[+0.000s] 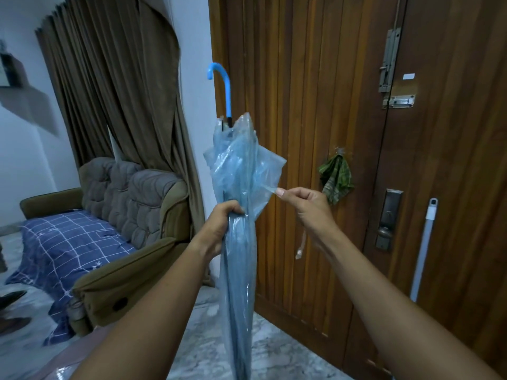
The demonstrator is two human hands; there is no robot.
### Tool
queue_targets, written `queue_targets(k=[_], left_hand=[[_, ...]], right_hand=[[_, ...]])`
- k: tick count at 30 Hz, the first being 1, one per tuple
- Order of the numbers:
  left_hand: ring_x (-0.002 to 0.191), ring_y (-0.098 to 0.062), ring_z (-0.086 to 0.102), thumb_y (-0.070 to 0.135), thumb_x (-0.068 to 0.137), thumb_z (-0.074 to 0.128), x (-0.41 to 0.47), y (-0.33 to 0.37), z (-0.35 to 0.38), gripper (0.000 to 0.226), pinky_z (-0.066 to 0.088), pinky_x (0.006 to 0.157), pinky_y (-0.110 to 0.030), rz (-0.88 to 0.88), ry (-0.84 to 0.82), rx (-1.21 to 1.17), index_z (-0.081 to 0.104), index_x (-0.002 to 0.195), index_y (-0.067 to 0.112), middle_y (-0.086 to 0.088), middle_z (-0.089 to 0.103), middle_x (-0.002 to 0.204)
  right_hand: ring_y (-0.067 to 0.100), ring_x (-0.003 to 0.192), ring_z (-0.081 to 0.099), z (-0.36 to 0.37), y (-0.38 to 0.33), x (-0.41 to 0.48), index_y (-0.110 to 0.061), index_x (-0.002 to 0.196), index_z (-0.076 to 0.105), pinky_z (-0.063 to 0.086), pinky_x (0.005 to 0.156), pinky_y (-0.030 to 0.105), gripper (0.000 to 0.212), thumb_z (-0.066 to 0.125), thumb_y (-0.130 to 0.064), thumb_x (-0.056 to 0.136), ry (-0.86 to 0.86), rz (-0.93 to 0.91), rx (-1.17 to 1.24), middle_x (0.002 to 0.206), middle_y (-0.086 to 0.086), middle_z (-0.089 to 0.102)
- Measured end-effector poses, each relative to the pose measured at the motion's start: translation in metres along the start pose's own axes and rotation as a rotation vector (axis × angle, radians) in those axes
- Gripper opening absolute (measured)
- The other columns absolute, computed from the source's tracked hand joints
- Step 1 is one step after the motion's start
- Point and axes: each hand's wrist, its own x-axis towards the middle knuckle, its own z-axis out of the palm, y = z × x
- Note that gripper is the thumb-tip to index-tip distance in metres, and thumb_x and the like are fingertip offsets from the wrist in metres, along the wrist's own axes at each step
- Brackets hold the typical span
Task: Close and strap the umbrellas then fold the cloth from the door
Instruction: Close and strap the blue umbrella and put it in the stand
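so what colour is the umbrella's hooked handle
Bright light blue handle, clearest in the head view.

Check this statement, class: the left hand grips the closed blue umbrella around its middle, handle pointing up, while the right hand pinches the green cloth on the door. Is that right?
Not quite. In the head view the right hand pinches a fold of the blue umbrella, not the green cloth, which hangs untouched on the door. The left hand does grip the umbrella's middle, handle up.

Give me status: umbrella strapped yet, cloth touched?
Done: the blue umbrella is closed, handle up. In hand: left hand grips the bunched canopy, right hand pinches a loose flap; the strap dangles unfastened. Left: strapping it, then folding the green cloth hanging on the door. No other umbrella in view.
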Motion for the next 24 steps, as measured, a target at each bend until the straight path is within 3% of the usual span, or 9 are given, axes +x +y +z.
queue_targets(k=[2,5,10,12,15,18,21,22,24], left_hand=[[0.043,-0.020,0.052,0.005,0.081,0.043,-0.003,0.000,0.001,0.018,0.045,0.043,-0.023,0.025,-0.068,-0.087,0.061,0.081,0.003,-0.007,0.053,0.055],[0.050,-0.018,0.055,0.013,0.086,0.049,-0.005,-0.001,0.001,0.018,0.049,0.046,-0.026,0.061,-0.165,-0.153,0.063,0.094,0.003,-0.006,0.057,0.062],[0.066,-0.022,0.062,0.030,0.084,0.064,-0.002,-0.005,-0.001,0.031,0.051,0.061,-0.033,0.091,-0.267,-0.186,0.070,0.105,0.008,-0.009,0.067,0.080],[0.069,-0.023,0.066,0.031,0.088,0.063,0.000,-0.008,-0.001,0.033,0.055,0.063,-0.034,0.095,-0.287,-0.206,0.071,0.110,0.008,-0.011,0.070,0.086],[0.081,-0.029,0.069,0.038,0.092,0.063,0.001,-0.013,-0.001,0.044,0.056,0.075,-0.040,0.010,-0.279,-0.129,0.068,0.124,0.008,-0.017,0.073,0.103],[0.093,-0.029,0.073,0.040,0.095,0.063,0.003,-0.022,-0.002,0.044,0.059,0.076,-0.039,0.085,-0.163,-0.041,0.064,0.131,0.014,-0.015,0.073,0.115],[0.090,-0.020,0.075,0.027,0.100,0.059,0.009,-0.033,0.004,0.028,0.059,0.068,-0.030,0.290,0.053,0.060,0.064,0.125,0.019,-0.007,0.076,0.107],[0.084,-0.018,0.075,0.026,0.101,0.055,0.008,-0.034,0.008,0.024,0.058,0.066,-0.029,0.277,0.077,0.077,0.066,0.121,0.017,-0.007,0.076,0.102],[0.079,-0.025,0.071,0.033,0.101,0.047,0.004,-0.032,0.012,0.042,0.058,0.070,-0.034,0.164,0.016,-0.036,0.065,0.125,0.003,-0.016,0.070,0.098]], right_hand=[[-0.008,0.077,0.068,0.000,0.004,-0.001,-0.015,0.072,0.071,0.044,0.078,0.017,0.017,0.080,-0.024,0.082,0.013,0.040,-0.036,0.078,-0.009,0.075],[0.001,0.065,0.060,0.002,0.008,-0.001,-0.021,0.066,0.067,0.041,0.070,0.020,0.023,0.078,-0.027,0.085,0.009,0.080,-0.055,0.070,-0.011,0.068],[0.012,0.056,0.061,0.010,0.004,-0.005,-0.016,0.093,0.061,0.047,0.049,0.022,0.018,0.071,-0.031,0.092,-0.148,0.239,0.127,0.091,0.002,0.071],[0.007,0.046,0.052,0.015,0.000,-0.007,-0.016,0.095,0.059,0.039,0.039,0.017,0.016,0.068,-0.029,0.094,-0.149,0.252,0.154,0.083,0.001,0.070],[0.002,0.035,0.041,0.022,-0.006,-0.007,-0.011,0.096,0.063,0.030,0.034,0.015,0.003,0.064,-0.013,0.096,-0.097,0.122,0.209,0.073,0.003,0.066],[0.002,0.037,0.050,0.024,-0.011,-0.005,-0.001,0.096,0.064,0.037,0.037,0.015,0.007,0.067,-0.007,0.093,-0.033,0.034,0.116,0.072,0.006,0.067],[0.009,0.042,0.060,0.032,-0.010,-0.003,-0.003,0.094,0.064,0.049,0.042,0.018,0.009,0.068,-0.011,0.093,-0.032,0.056,0.027,0.074,0.010,0.069],[0.010,0.043,0.063,0.035,-0.009,-0.002,-0.005,0.092,0.064,0.052,0.044,0.017,0.007,0.068,-0.011,0.094,-0.044,0.087,0.031,0.073,0.010,0.069],[0.011,0.047,0.065,0.040,-0.007,-0.001,-0.007,0.095,0.066,0.056,0.047,0.018,0.006,0.067,-0.013,0.094,-0.082,0.158,0.082,0.074,0.010,0.071]])
